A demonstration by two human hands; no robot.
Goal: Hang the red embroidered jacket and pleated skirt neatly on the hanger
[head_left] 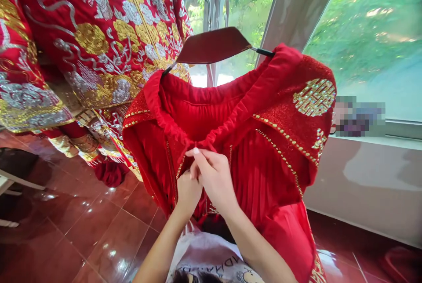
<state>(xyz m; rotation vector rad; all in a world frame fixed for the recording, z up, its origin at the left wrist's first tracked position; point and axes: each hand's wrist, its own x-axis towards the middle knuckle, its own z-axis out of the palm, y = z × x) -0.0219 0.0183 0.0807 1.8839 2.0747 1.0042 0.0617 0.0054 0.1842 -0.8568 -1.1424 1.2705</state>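
Both hands meet at the gathered waistband of a red garment (253,177) clipped to a hanger (214,45).
In the head view, the garment hangs in front of the person, beside the window (359,50); the hanger's dark clips hold its waistband (211,94) at either side, and gold studs edge its panels. The right hand (214,171) crosses over the left, its thumb and forefinger pinching the waistband's front edge. The left hand (189,188) is curled just below, partly covered by the right; whether it grips any cloth cannot be told. To the left hang red garments with gold and silver embroidery (112,23), above a glossy tiled floor (99,226).
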